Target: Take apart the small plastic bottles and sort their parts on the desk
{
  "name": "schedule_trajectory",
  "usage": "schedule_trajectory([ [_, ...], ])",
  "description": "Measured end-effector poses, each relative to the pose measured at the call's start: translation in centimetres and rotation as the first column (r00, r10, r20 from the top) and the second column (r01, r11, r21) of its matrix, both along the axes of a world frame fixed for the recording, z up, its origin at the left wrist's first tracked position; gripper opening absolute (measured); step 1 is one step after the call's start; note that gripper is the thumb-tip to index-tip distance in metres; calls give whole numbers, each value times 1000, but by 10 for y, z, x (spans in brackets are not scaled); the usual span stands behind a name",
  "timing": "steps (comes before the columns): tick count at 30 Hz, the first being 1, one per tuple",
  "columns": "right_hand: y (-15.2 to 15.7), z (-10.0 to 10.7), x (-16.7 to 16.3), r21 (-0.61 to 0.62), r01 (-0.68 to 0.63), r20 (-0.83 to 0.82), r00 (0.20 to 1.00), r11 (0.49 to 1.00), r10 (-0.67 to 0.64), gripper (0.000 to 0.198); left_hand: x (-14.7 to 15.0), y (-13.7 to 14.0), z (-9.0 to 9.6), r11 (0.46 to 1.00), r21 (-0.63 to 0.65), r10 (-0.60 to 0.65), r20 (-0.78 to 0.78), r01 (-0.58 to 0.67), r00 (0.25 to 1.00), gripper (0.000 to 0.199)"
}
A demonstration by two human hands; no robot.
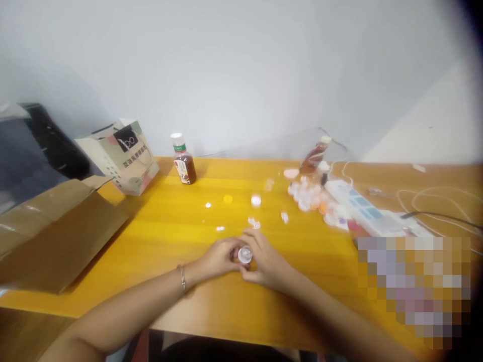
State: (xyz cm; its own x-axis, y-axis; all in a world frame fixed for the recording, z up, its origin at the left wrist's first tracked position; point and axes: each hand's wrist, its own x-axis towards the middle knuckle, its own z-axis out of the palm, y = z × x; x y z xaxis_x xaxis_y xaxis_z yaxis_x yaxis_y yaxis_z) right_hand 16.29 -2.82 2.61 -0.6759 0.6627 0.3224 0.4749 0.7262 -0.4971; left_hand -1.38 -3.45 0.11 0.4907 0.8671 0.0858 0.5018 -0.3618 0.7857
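The left hand (222, 256) and the right hand (264, 261) meet above the near part of the desk (162, 236), fingers of each curled partway round and closed on a small, pale, see-through round container (245, 254) between them. Its open-looking, whitish rim faces up toward the camera; what lies inside is too blurred to tell. A thin metal bracelet (182, 276) circles the left wrist. Just beyond the fingers lies a cluster of small white pieces (254, 222), with another white piece (284, 217) to its right and a tiny white pair (220, 229) to its left. Farther back are a yellow disc (228, 199), a white round piece (256, 200) and a smaller white dot-like piece (208, 205), all apart from one another. To the right, a blurred heap of pale and orange items (307, 195) sits beside a white power strip (356, 203) with blue panels, and loose white cables (418, 193) trail past it. Behind the heap a brown bottle (315, 158) with a pale cap tilts to the right. On the back left stands a dark-liquid bottle (186, 169) with a white cap and green band; left of it is a printed paper bag (130, 163), and nearer, an open cardboard box (68, 231) at the desk's left side.
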Motion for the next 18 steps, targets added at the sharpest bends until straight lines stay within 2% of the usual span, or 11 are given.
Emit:
schedule_trajectory([
  [2,0,0,-1,-50,44,-26,999,998,-45,27,-1,0,-1,1000,2,-13,5,13,1000,26],
  [4,0,0,0,-111,23,-51,998,994,-29,23,-1,0,-2,1000,3,-21,-2,21,1000,27],
  [6,0,-1,1,-138,-5,-90,996,990,-8,31,-1,1,-4,1000,-3,-17,-10,17,1000,30],
  [9,3,-5,5,-219,23,-88,995,976,-43,40,-1,1,-4,1000,-3,6,-22,-6,1000,34],
  [13,8,-14,10,-363,8,-48,998,932,-28,38,-4,0,0,1000,-8,-17,-20,17,1000,37],
  [15,10,-19,11,-382,16,-60,997,924,-42,33,-8,-1,3,999,-19,-50,-34,49,998,34],
  [18,12,-26,11,-336,37,-87,994,941,-71,20,-16,-3,14,997,1,-71,-65,71,995,33],
])
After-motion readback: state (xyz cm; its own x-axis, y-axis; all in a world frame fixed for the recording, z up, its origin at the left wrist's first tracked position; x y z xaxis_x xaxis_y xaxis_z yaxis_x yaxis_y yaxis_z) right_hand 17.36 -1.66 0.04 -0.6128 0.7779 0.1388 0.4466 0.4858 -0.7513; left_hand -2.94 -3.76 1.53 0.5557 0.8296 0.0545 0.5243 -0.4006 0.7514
